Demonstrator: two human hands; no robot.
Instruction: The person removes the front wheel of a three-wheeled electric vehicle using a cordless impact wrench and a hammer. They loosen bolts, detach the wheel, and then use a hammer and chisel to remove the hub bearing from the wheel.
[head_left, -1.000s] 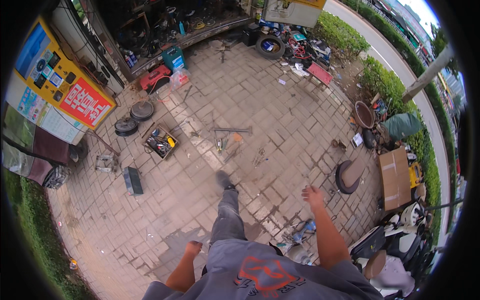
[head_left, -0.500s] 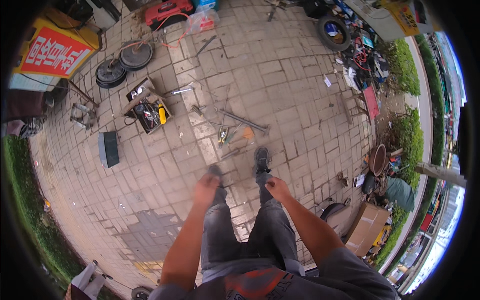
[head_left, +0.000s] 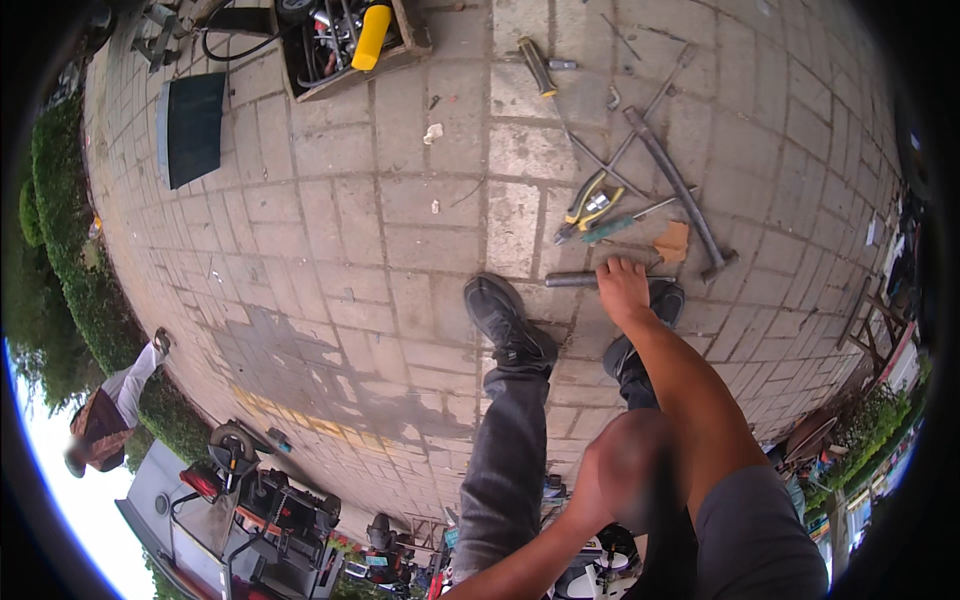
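I am bent low over a brick pavement. My right hand point(head_left: 622, 287) reaches down past my knee and closes over a short grey metal rod point(head_left: 572, 281) lying flat by my black shoes point(head_left: 505, 320). Just beyond the hand lie yellow-handled pliers point(head_left: 585, 205), a green-handled screwdriver point(head_left: 610, 230), a scrap of brown cardboard point(head_left: 672, 242) and a long metal bar point(head_left: 680, 190). My left forearm point(head_left: 520, 565) runs off the lower edge, so my left hand is out of sight.
A wooden box of tools point(head_left: 350, 35) and a dark flat panel point(head_left: 192, 125) sit at the top left. A cross wrench point(head_left: 615, 155) lies near the bar. Another person point(head_left: 110, 400) stands by the hedge at left. Motorbikes point(head_left: 260, 490) are parked along the bottom.
I have bent much further down, so the pavement and tools fill the view. My right hand dropped from near my knees to the grey rod on the ground.
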